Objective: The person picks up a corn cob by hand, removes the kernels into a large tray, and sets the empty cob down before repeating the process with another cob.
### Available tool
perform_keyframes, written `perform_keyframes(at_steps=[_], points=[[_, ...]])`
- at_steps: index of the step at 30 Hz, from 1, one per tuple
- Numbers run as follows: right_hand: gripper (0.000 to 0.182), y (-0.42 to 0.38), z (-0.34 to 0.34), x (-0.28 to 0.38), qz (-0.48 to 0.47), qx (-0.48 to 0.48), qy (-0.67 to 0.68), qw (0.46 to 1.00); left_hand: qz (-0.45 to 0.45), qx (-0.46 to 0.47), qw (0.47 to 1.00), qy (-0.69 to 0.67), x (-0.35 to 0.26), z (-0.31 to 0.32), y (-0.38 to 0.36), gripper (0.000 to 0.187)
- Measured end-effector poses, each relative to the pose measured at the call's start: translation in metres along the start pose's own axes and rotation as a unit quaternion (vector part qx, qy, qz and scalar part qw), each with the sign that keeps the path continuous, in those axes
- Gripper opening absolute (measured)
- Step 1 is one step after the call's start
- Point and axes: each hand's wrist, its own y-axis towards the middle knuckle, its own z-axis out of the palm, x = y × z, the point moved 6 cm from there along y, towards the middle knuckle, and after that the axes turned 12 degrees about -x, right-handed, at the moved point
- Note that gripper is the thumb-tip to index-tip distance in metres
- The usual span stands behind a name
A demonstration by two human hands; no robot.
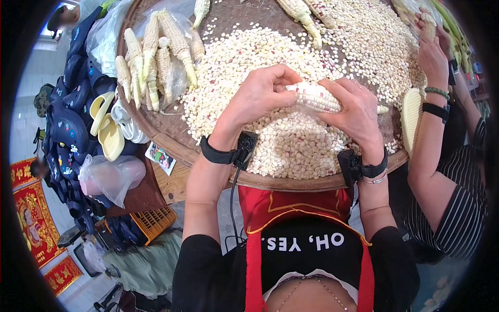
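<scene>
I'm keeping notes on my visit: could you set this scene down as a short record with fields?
Held: pale corn cob with some reddish kernels
Left hand: grasping its left end
Right hand: grasping its right end
Beneath: loose, mostly pale kernels on round brown tray
Tray's left side: mostly bare pale cobs
Nearby: another person's hand, upper right

Your left hand [265, 94] hides one end of the corn cob [316, 100]; you can't tell whether the pale tip [382, 109] beyond your right hand [355, 108] belongs to it. The top edge cuts off the round tray [291, 183].
</scene>
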Motion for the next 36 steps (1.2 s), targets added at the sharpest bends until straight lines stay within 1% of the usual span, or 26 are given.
perform_keyframes(at_steps=[2, 3, 4, 5, 6, 7, 8, 9, 10, 11, 12, 13, 15, 16, 17, 18, 19, 20, 23, 27, 29, 36], points=[[0.046, 0.001, -0.001, 0.002, -0.01, -0.012, -0.011, 1.0, 0.013, -0.011, 1.0, 0.004, 0.004, 0.003, 0.002, 0.024], [0.046, 0.0, 0.0, 0.003, -0.011, -0.012, -0.01, 1.0, 0.037, -0.044, 0.996, 0.071, 0.004, 0.004, 0.002, 0.022], [0.045, -0.001, 0.002, 0.001, 0.009, -0.007, -0.018, 1.0, 0.06, -0.077, 0.986, 0.137, 0.002, 0.004, 0.003, 0.021], [0.045, -0.002, 0.004, -0.001, 0.03, -0.003, -0.026, 0.999, 0.061, -0.078, 0.986, 0.137, 0.0, 0.006, 0.002, 0.021], [0.045, -0.003, 0.005, 0.001, 0.028, -0.004, -0.026, 0.999, 0.116, -0.11, 0.962, 0.224, -0.009, 0.007, -0.002, 0.02], [0.045, -0.004, 0.005, 0.002, 0.043, 0.0, -0.033, 0.999, 0.169, -0.141, 0.926, 0.307, -0.017, 0.008, -0.004, 0.019], [0.045, -0.004, 0.005, 0.002, 0.058, 0.003, -0.04, 0.997, 0.223, -0.165, 0.912, 0.302, -0.019, 0.008, -0.006, 0.019], [0.045, -0.004, 0.005, 0.004, 0.057, 0.002, -0.04, 0.998, 0.225, -0.167, 0.911, 0.302, -0.015, 0.005, -0.004, 0.019], [0.045, -0.004, 0.004, 0.005, 0.07, -0.001, -0.039, 0.997, 0.301, -0.228, 0.862, 0.337, -0.021, -0.002, -0.006, 0.018], [0.045, -0.005, 0.003, 0.004, 0.084, -0.004, -0.037, 0.996, 0.373, -0.285, 0.802, 0.368, -0.027, -0.009, -0.013, 0.016], [0.045, -0.004, 0.001, 0.003, 0.083, -0.005, -0.036, 0.996, 0.298, -0.289, 0.812, 0.41, -0.029, -0.021, -0.011, 0.015], [0.046, -0.002, -0.001, 0.002, 0.083, -0.011, -0.032, 0.996, 0.299, -0.29, 0.81, 0.412, -0.03, -0.025, -0.01, 0.015], [0.047, -0.003, -0.002, 0.001, 0.089, -0.017, -0.029, 0.995, 0.271, -0.287, 0.865, 0.31, -0.027, -0.034, -0.006, 0.016], [0.048, -0.003, 0.0, 0.001, 0.077, -0.015, -0.034, 0.996, 0.186, -0.227, 0.916, 0.273, -0.018, -0.032, -0.002, 0.019], [0.05, -0.003, 0.001, 0.0, 0.065, -0.012, -0.039, 0.997, 0.187, -0.223, 0.917, 0.272, -0.018, -0.028, -0.001, 0.019], [0.05, -0.003, 0.001, -0.001, 0.068, -0.012, -0.04, 0.997, 0.124, -0.164, 0.966, 0.156, -0.009, -0.021, 0.002, 0.02], [0.051, -0.003, 0.001, -0.001, 0.049, -0.021, -0.048, 0.997, 0.057, -0.102, 0.992, 0.039, 0.0, -0.013, 0.004, 0.021], [0.053, -0.003, 0.0, 0.001, 0.029, -0.03, -0.057, 0.998, 0.044, -0.075, 0.996, 0.017, 0.0, -0.011, 0.004, 0.025], [0.053, -0.004, 0.002, -0.001, 0.027, -0.033, -0.057, 0.997, 0.028, -0.048, 0.998, 0.0, -0.001, -0.009, 0.003, 0.026], [0.052, -0.004, 0.001, 0.001, 0.013, -0.042, -0.063, 0.997, 0.019, -0.033, 0.999, -0.018, 0.003, -0.013, 0.004, 0.026], [0.052, -0.003, 0.001, 0.002, 0.008, -0.046, -0.056, 0.997, -0.008, -0.016, 0.999, -0.048, 0.003, -0.012, 0.004, 0.026], [0.052, -0.003, 0.0, 0.004, 0.001, -0.046, -0.057, 0.997, 0.017, -0.035, 0.999, -0.016, 0.0, -0.012, 0.002, 0.024]])
